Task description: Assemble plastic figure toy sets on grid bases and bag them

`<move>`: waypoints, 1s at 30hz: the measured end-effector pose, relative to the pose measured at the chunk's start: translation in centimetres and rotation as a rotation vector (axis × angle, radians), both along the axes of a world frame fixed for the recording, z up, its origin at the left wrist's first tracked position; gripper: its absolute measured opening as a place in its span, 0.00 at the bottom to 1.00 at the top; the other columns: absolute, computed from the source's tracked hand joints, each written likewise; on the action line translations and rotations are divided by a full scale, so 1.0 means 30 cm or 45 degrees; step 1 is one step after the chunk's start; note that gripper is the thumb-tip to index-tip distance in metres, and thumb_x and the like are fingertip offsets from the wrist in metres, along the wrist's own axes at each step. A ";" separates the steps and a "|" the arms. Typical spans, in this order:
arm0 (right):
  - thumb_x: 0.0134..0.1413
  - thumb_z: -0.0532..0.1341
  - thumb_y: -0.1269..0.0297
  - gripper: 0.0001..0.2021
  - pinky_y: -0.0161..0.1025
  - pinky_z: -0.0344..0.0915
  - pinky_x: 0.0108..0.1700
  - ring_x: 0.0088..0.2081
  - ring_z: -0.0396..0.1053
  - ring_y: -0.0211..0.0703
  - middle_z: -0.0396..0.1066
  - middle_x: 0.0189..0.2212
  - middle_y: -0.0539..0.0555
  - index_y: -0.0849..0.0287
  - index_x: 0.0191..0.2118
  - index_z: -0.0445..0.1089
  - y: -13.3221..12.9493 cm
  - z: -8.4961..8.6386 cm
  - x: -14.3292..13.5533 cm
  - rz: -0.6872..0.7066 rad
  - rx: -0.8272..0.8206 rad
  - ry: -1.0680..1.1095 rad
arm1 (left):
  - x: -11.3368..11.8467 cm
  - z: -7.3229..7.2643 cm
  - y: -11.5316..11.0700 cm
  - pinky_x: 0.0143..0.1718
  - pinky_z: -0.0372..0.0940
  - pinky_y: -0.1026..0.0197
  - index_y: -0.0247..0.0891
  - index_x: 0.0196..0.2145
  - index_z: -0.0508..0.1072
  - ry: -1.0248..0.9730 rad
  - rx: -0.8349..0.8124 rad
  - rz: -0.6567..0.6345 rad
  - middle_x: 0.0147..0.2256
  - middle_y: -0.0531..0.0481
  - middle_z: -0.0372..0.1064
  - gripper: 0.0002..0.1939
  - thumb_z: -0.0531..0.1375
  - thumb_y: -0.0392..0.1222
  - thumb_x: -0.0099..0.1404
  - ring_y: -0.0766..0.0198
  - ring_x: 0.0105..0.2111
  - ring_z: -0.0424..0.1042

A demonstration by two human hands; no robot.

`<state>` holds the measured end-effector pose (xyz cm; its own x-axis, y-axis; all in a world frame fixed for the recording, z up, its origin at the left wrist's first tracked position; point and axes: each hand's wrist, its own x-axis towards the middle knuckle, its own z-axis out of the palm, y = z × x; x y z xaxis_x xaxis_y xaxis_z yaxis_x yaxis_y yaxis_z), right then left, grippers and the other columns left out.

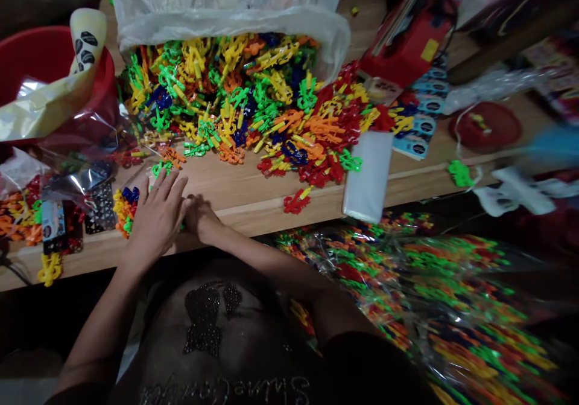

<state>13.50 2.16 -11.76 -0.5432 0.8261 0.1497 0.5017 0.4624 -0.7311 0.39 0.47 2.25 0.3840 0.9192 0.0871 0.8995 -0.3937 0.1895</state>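
My left hand [158, 215] lies on the near edge of the wooden table, its fingers stretched forward. It rests against a small group of bright plastic toys [121, 212] in yellow, blue, red and green. My right hand [201, 216] is close beside it, with curled fingers partly hidden behind the left hand; what they hold, if anything, cannot be seen. Just beyond the fingertips are loose green and orange toys [169, 160]. Farther back, a big heap of the same toys [226, 103] spills out of a white plastic bag [226, 15].
A red tub [94, 118] with plastic wrapping stands at left. At right are a stack of clear sleeves [368, 175], blue printed cards [418, 127], a red machine [407, 37] and a red dish [486, 127]. Filled clear bags [452, 284] of toys lie below the table.
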 end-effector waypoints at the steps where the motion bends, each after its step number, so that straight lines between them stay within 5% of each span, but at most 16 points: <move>1: 0.64 0.57 0.75 0.13 0.50 0.69 0.54 0.46 0.69 0.53 0.74 0.42 0.59 0.56 0.50 0.70 0.028 0.003 0.017 0.065 -0.005 -0.001 | 0.004 -0.001 0.005 0.76 0.51 0.31 0.34 0.67 0.69 0.013 0.007 0.009 0.70 0.35 0.65 0.25 0.47 0.47 0.81 0.42 0.75 0.57; 4: 0.62 0.57 0.78 0.16 0.51 0.69 0.57 0.50 0.69 0.52 0.75 0.45 0.58 0.57 0.51 0.72 0.146 0.036 0.120 0.135 0.093 0.033 | 0.003 -0.010 0.018 0.73 0.57 0.31 0.35 0.62 0.74 0.019 0.017 -0.011 0.64 0.36 0.73 0.23 0.47 0.41 0.79 0.42 0.71 0.66; 8: 0.66 0.53 0.78 0.20 0.63 0.63 0.66 0.61 0.64 0.57 0.71 0.57 0.62 0.57 0.56 0.73 0.302 0.089 0.305 -0.300 0.291 0.045 | -0.006 -0.016 0.021 0.71 0.59 0.30 0.34 0.59 0.77 0.008 0.009 -0.048 0.58 0.35 0.78 0.23 0.48 0.39 0.76 0.41 0.68 0.70; 11: 0.65 0.53 0.80 0.23 0.67 0.65 0.64 0.60 0.65 0.61 0.67 0.59 0.65 0.58 0.60 0.72 0.319 0.102 0.389 -0.503 0.208 -0.146 | -0.009 -0.011 0.019 0.70 0.60 0.29 0.31 0.58 0.78 -0.007 -0.027 -0.052 0.56 0.33 0.80 0.23 0.49 0.38 0.75 0.40 0.66 0.71; 17: 0.71 0.54 0.69 0.21 0.56 0.73 0.56 0.51 0.70 0.57 0.69 0.53 0.63 0.53 0.65 0.69 0.193 0.141 0.397 -0.334 0.076 -0.402 | -0.023 0.001 0.019 0.70 0.61 0.31 0.31 0.58 0.78 -0.020 -0.070 -0.099 0.56 0.33 0.80 0.23 0.51 0.37 0.74 0.41 0.66 0.72; 23: 0.72 0.48 0.73 0.21 0.58 0.68 0.59 0.57 0.64 0.60 0.70 0.58 0.63 0.53 0.58 0.74 0.252 0.192 0.409 -0.289 0.203 -0.475 | -0.027 -0.001 0.016 0.70 0.62 0.32 0.30 0.59 0.77 -0.034 -0.055 -0.103 0.56 0.33 0.80 0.22 0.49 0.39 0.78 0.42 0.66 0.72; 30: 0.70 0.51 0.75 0.16 0.54 0.69 0.59 0.54 0.68 0.54 0.75 0.49 0.60 0.56 0.50 0.75 0.253 0.157 0.398 -0.142 0.170 -0.263 | -0.023 -0.019 0.011 0.73 0.61 0.38 0.29 0.67 0.67 -0.159 0.033 -0.042 0.69 0.32 0.66 0.24 0.46 0.39 0.80 0.47 0.71 0.66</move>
